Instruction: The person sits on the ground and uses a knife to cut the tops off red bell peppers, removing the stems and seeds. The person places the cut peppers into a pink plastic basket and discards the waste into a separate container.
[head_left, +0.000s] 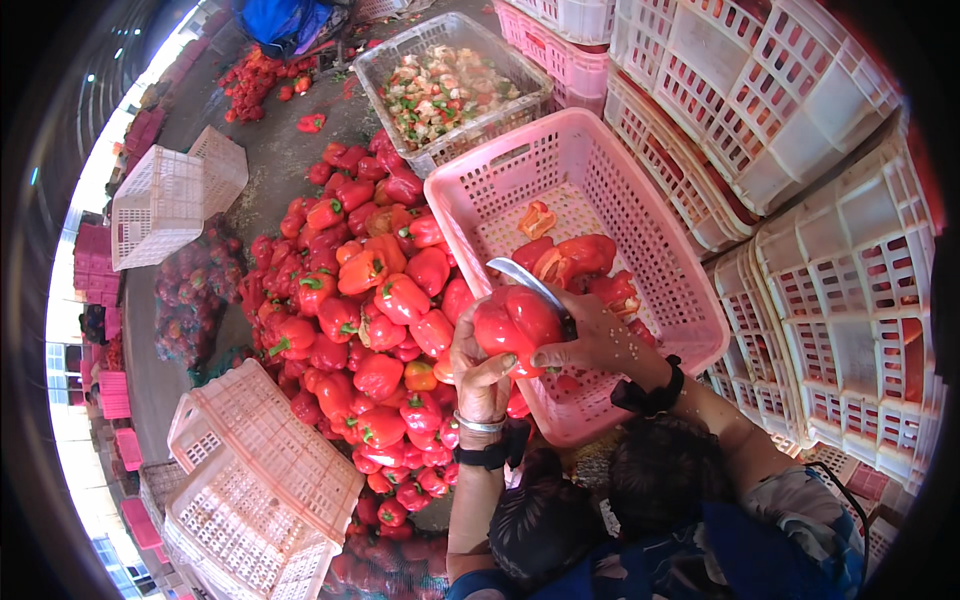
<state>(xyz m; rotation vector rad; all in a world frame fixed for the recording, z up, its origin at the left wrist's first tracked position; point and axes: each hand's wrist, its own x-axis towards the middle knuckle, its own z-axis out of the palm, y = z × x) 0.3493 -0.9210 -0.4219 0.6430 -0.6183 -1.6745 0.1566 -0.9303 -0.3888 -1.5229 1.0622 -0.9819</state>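
Observation:
Between my two hands, over the near left rim of a pink plastic basket (645, 225), is a large red bell pepper (511, 319). My left hand (480, 367) grips its left side. My right hand (592, 334) holds a knife with a curved blade (527, 283) and also touches the pepper's right side, its thumb near the lower end. The knife handle is mostly hidden by the fingers. Cut red pepper pieces (577, 259) lie inside the basket, with an orange-red piece (537, 220) farther back. Left of the basket spreads a big heap of whole red peppers (379, 375).
A grey crate (540, 91) with pepper cores and scraps (446, 94) stands beyond the basket. Stacked white crates (757, 97) rise on the right. Empty white crates (262, 465) lie at the lower left, mesh sacks (191, 292) of peppers behind them.

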